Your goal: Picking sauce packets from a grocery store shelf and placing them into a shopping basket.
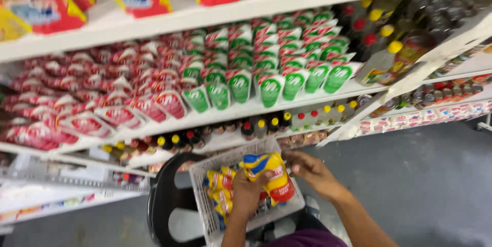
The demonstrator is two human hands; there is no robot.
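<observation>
- Looking down from the head camera, we catch the left hand (247,194) wrapped around a yellow pouch (267,174) with blue and red panels, fingers curled shut over its lower half, holding it just above a white plastic basket (205,211).
- The right hand (311,171) is at the pouch's right edge, fingers bent in towards it; whether they pinch the packet or only touch it, I cannot tell through the blur.
- The basket rests on a black stool (164,201), close in front of the person, with the grey floor (425,185) off to the right.
- More yellow pouches (219,189) of the same kind lie inside the basket, piled at its left side; a fair part of the mesh bottom looks bare near the front edge.
- As a judgement: the handling of these pouches seems midway, one in hand, a stack still in the basket, and none of this kind visible on the shelving from here.
- Ahead, the white shelves (287,1) are crowded: rows of red sachets (92,103) on the left, green sachets (266,72) beside them on the right.
- Below run small dark bottles (256,126) with red and yellow caps, and up top hang red and yellow bags (46,1).
- The whole view is tilted and soft, so finer detail stays out of reach.
</observation>
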